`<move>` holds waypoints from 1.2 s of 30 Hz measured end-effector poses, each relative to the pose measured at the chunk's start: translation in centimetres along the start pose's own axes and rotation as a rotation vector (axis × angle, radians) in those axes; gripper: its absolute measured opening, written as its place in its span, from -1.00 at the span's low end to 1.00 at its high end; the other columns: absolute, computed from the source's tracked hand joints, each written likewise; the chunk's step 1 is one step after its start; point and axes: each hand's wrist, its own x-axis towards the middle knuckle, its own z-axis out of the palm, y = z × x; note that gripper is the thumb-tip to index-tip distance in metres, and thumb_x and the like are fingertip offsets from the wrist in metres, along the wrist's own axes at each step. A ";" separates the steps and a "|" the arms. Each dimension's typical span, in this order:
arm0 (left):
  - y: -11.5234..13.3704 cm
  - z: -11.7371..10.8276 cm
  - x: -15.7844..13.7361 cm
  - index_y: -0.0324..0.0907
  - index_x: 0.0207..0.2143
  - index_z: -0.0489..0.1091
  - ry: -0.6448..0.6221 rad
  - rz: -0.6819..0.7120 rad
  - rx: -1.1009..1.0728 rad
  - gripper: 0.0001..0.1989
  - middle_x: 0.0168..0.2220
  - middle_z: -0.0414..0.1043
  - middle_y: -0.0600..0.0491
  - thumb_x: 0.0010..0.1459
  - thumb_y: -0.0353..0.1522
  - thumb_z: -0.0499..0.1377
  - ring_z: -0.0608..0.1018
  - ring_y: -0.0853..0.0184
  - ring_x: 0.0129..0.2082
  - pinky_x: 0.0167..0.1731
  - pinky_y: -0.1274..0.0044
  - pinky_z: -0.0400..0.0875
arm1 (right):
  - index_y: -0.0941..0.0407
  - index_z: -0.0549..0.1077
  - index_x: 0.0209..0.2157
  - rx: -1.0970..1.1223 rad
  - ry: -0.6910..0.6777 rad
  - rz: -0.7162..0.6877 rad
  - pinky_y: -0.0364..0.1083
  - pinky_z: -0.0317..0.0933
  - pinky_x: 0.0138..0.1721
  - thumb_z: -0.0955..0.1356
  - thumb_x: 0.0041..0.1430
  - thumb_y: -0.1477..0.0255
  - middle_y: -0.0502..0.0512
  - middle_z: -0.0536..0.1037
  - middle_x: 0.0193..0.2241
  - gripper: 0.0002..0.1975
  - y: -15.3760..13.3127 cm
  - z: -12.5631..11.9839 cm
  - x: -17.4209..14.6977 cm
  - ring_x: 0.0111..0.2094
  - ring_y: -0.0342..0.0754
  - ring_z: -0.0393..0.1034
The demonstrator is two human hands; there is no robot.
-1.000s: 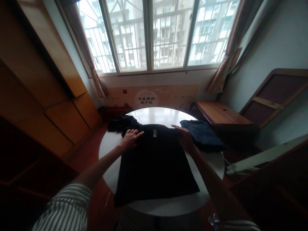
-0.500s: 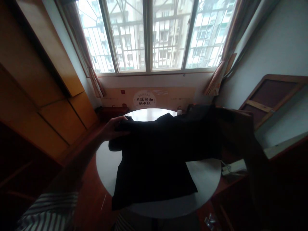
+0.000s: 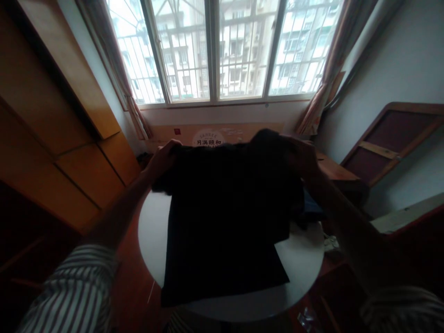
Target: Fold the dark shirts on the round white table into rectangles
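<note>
A black T-shirt [image 3: 225, 222] hangs between my two hands, its lower part lying across a round white table [image 3: 301, 266]. My left hand [image 3: 167, 155] is closed on the shirt's upper left, around the shoulder. At the upper right, my right hand [image 3: 302, 156] grips the other shoulder; its fingers are dark and partly hidden by bunched cloth. The sleeves droop on both sides. Details of the fabric are lost in shadow.
Behind the right forearm is a wooden surface [image 3: 335, 167], with something blue [image 3: 312, 203] below it. A wooden-framed panel [image 3: 388, 138] leans at the right wall. Wooden cabinets [image 3: 93, 162] stand on the left, and a barred window [image 3: 215, 51] fills the back wall.
Both hands have risen, lifting the shirt's top edge. My right hand has moved left, and the cloth that stretched out to the right now hangs down more squarely.
</note>
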 end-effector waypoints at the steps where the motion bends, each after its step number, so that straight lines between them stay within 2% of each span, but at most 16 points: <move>1: -0.3 1.6 1.6 -0.20 0.06 0.28 0.011 -0.063 0.105 -0.67 -0.15 0.49 -0.06 0.23 -0.44 0.04 0.52 0.24 -0.22 -0.19 0.45 0.39 | -0.04 0.19 0.29 -0.050 0.043 -0.004 0.08 0.26 0.08 0.17 0.40 0.34 0.08 0.37 0.20 -0.54 -0.4 0.3 1.3 0.21 0.18 0.21; 2: -0.2 3.2 2.9 -0.20 0.11 0.25 0.023 -0.110 0.190 -0.63 -0.07 0.47 -0.12 0.24 -0.45 0.05 0.52 0.19 -0.15 -0.14 0.39 0.39 | 0.02 0.16 0.31 -0.106 0.077 -0.006 0.12 0.23 0.10 0.19 0.39 0.36 0.17 0.35 0.21 -0.51 -0.9 0.8 2.6 0.21 0.22 0.20; 4: 0.7 6.2 4.0 -0.22 0.14 0.24 -0.005 -0.102 0.274 -0.61 0.04 0.40 -0.20 0.25 -0.47 0.07 0.49 0.11 -0.02 -0.02 0.31 0.35 | 0.15 0.18 0.29 -0.211 0.068 0.000 0.18 0.20 0.07 0.26 0.34 0.39 0.36 0.36 0.16 -0.48 -2.1 2.8 4.2 0.15 0.28 0.23; 6: 2.7 8.7 2.5 -0.20 0.10 0.30 -0.118 0.016 0.279 -0.66 0.04 0.40 -0.18 0.27 -0.45 0.09 0.47 0.11 0.01 0.04 0.30 0.32 | 0.21 0.26 0.23 -0.233 -0.017 -0.037 0.14 0.20 0.04 0.28 0.32 0.41 0.41 0.41 0.08 -0.53 -3.4 5.3 3.3 0.09 0.26 0.29; 7: 3.9 9.7 0.8 -0.19 0.06 0.34 -0.200 0.093 0.253 -0.70 0.01 0.42 -0.15 0.29 -0.43 0.09 0.49 0.14 -0.02 0.04 0.32 0.33 | 0.22 0.31 0.18 -0.220 -0.063 -0.080 0.10 0.21 0.02 0.26 0.34 0.42 0.39 0.44 0.04 -0.59 -4.0 6.6 1.7 0.06 0.21 0.32; 10: 7.4 11.2 -6.9 -0.18 -0.05 0.41 -0.411 0.306 0.054 -0.79 -0.07 0.47 -0.07 0.33 -0.32 0.08 0.52 0.22 -0.10 -0.04 0.39 0.39 | 0.18 0.47 -0.03 -0.102 -0.271 -0.289 -0.02 0.28 -0.07 0.27 0.35 0.39 0.28 0.52 -0.12 -0.74 -5.2 9.1 -7.0 -0.09 0.08 0.43; 12: 8.8 10.8 -12.5 -0.17 -0.04 0.41 -0.482 0.364 -0.074 -0.71 -0.11 0.48 -0.05 0.34 -0.20 0.07 0.52 0.23 -0.12 -0.05 0.40 0.41 | 0.15 0.51 -0.08 0.004 -0.381 -0.415 -0.01 0.33 -0.10 0.30 0.33 0.30 0.25 0.53 -0.14 -0.73 -5.3 9.7 -14.3 -0.13 0.07 0.45; 15: 8.9 8.9 -18.9 -0.15 0.12 0.33 -0.598 0.391 -0.188 -0.44 0.02 0.42 -0.09 0.18 -0.03 0.22 0.48 0.16 -0.01 0.02 0.34 0.41 | 0.10 0.41 0.13 0.156 -0.397 -0.485 0.12 0.31 0.06 0.42 0.15 0.09 0.28 0.46 0.08 -0.42 -4.0 9.5 -23.2 0.09 0.21 0.35; 16: 8.6 8.3 -20.3 -0.15 0.16 0.29 -0.624 0.383 -0.195 -0.38 0.07 0.39 -0.11 0.15 -0.03 0.24 0.45 0.13 0.03 0.05 0.32 0.40 | 0.08 0.35 0.19 0.167 -0.375 -0.474 0.16 0.29 0.11 0.42 0.15 0.10 0.28 0.42 0.13 -0.37 -3.3 9.4 -25.2 0.15 0.24 0.30; 18: 7.7 7.4 -22.0 -0.13 0.22 0.24 -0.646 0.334 -0.172 -0.43 0.14 0.33 -0.12 0.21 -0.17 0.22 0.41 0.11 0.09 0.09 0.29 0.39 | 0.06 0.25 0.26 0.178 -0.308 -0.415 0.17 0.27 0.14 0.38 0.24 0.23 0.26 0.39 0.17 -0.40 -1.9 9.5 -27.3 0.19 0.20 0.26; 20: 6.9 7.2 -22.7 -0.08 0.27 0.17 -0.657 0.269 -0.126 -0.44 0.17 0.30 -0.09 0.23 -0.43 0.14 0.40 0.15 0.11 0.10 0.30 0.38 | 0.05 0.19 0.29 0.185 -0.227 -0.334 0.15 0.30 0.13 0.31 0.31 0.38 0.25 0.38 0.17 -0.46 -0.7 10.0 -27.6 0.17 0.14 0.29; 23: 6.4 7.4 -22.5 -0.05 0.31 0.07 -0.692 0.150 -0.051 -0.20 0.13 0.32 -0.06 0.03 -0.67 0.06 0.43 0.20 0.04 0.06 0.34 0.41 | 0.08 0.29 0.21 0.203 -0.158 -0.302 0.14 0.36 0.03 0.28 0.29 0.47 0.26 0.46 0.04 -0.55 -0.4 10.7 -26.1 0.05 0.13 0.37; 25: 6.5 7.4 -22.1 -0.08 0.27 0.13 -0.720 0.083 -0.004 -0.22 0.02 0.38 -0.04 -0.02 -0.69 0.03 0.46 0.22 -0.03 -0.01 0.37 0.43 | 0.11 0.44 0.02 0.215 -0.161 -0.330 0.11 0.41 -0.09 0.25 0.28 0.52 0.23 0.52 -0.15 -0.69 -1.0 10.6 -25.0 -0.11 0.11 0.42; 28: 6.7 6.5 -21.7 -0.15 0.05 0.30 -0.714 0.037 0.039 -0.47 -0.14 0.42 -0.04 0.05 -0.66 -0.02 0.48 0.23 -0.13 -0.10 0.40 0.44 | 0.11 0.48 -0.21 0.237 -0.212 -0.364 0.07 0.40 -0.22 0.22 0.29 0.55 0.18 0.50 -0.31 -0.78 -2.1 8.7 -24.0 -0.25 0.07 0.41; 32: 6.8 4.1 -22.2 -0.18 -0.16 0.32 -0.704 0.017 -0.008 -0.68 -0.22 0.41 -0.03 0.07 -0.61 -0.01 0.49 0.23 -0.20 -0.18 0.44 0.41 | 0.10 0.48 -0.22 0.305 -0.319 -0.433 0.03 0.37 -0.23 0.21 0.32 0.51 0.18 0.50 -0.30 -0.79 -2.8 4.3 -24.4 -0.25 0.05 0.39; 36: 7.7 1.7 -23.3 -0.15 -0.27 0.31 -0.877 0.024 -0.145 -0.78 -0.25 0.43 0.03 0.05 -0.57 0.04 0.51 0.28 -0.28 -0.26 0.51 0.39 | 0.06 0.49 -0.24 0.347 -0.544 -0.440 -0.02 0.37 -0.17 0.25 0.27 0.54 0.18 0.51 -0.19 -0.81 -2.9 2.0 -26.0 -0.16 0.02 0.42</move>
